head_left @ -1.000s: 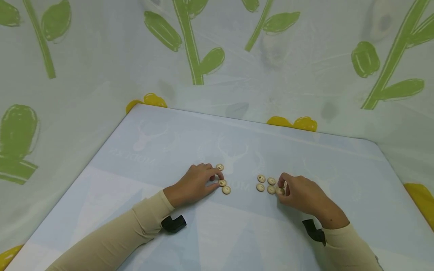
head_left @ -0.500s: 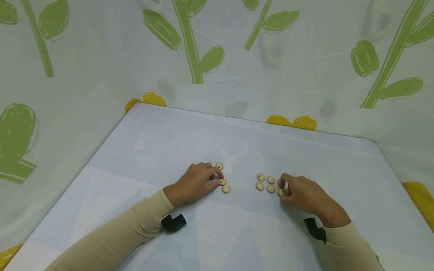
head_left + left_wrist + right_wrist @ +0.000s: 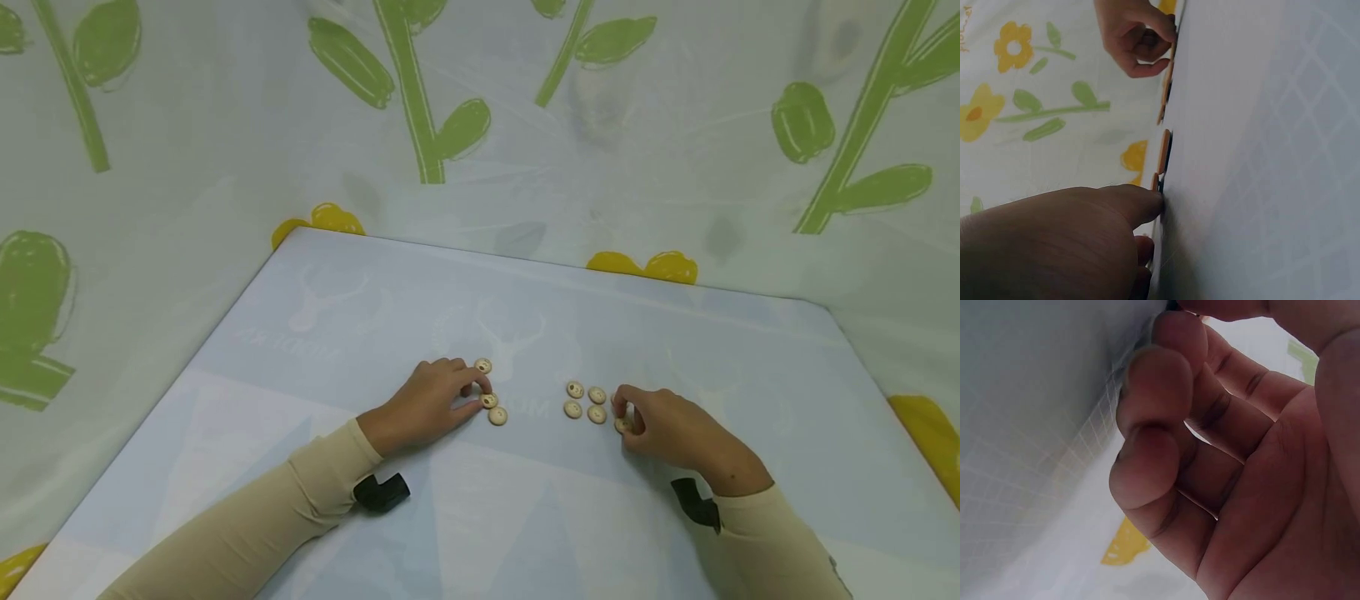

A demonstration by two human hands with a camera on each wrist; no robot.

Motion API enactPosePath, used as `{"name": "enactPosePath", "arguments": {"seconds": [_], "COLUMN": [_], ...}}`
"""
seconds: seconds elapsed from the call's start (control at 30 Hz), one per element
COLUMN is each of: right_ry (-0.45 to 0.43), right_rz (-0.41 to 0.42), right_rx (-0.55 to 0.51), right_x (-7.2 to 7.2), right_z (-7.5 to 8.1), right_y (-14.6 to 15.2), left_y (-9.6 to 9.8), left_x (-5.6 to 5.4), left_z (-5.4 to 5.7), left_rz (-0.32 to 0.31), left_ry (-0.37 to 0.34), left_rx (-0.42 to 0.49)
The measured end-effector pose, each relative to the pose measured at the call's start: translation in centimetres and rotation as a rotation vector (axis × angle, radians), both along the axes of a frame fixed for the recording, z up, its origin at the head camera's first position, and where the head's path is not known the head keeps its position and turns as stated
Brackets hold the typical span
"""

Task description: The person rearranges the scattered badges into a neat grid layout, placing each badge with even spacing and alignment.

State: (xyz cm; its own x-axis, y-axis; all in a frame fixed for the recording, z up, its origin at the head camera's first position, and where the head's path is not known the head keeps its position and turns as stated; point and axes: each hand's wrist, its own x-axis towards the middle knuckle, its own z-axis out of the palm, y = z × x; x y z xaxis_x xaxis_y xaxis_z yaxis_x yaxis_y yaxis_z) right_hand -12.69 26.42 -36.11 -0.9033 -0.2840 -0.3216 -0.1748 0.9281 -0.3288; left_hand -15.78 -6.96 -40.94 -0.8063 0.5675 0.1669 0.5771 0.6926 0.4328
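Small round wooden buttons lie in two groups on the table in the head view. At the left group, my left hand [image 3: 431, 404] has thumb and index finger at a wooden button [image 3: 489, 401]. One button [image 3: 483, 366] lies just beyond that hand and another button [image 3: 498, 416] just nearer. My right hand [image 3: 667, 427] pinches a button [image 3: 622, 425] at the right end of the other group; a further button beyond it is mostly hidden by the fingers. In the right wrist view the other fingers [image 3: 1147, 465] are curled and the thumb and index tips are cut off.
Several loose buttons [image 3: 574, 389] sit in two short rows left of my right hand. The table [image 3: 510, 517] has a pale blue printed cover. Behind it hangs a white cloth [image 3: 225, 108] with green leaves. Black wrist mounts [image 3: 381, 493] stick out below both cuffs.
My right hand has shifted its button slightly right, opening a gap from the neighbouring button. My left hand has stayed in place. The head view has tilted slightly.
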Motion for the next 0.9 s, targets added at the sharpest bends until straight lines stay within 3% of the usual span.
{"name": "enactPosePath", "arguments": {"seconds": [0.6,0.9], "right_ry": [0.007,0.054], "right_rz": [0.0,0.019], "right_rx": [-0.015,-0.048], "right_x": [-0.22,-0.02], "right_z": [-0.14,0.62], "right_y": [0.28,-0.32], "left_y": [0.02,-0.07], "left_x": [-0.04,-0.02], "left_z": [0.06,-0.07], "left_rz": [-0.004,0.001], "left_ry": [-0.019,-0.021], "left_rx": [-0.005,-0.008]}}
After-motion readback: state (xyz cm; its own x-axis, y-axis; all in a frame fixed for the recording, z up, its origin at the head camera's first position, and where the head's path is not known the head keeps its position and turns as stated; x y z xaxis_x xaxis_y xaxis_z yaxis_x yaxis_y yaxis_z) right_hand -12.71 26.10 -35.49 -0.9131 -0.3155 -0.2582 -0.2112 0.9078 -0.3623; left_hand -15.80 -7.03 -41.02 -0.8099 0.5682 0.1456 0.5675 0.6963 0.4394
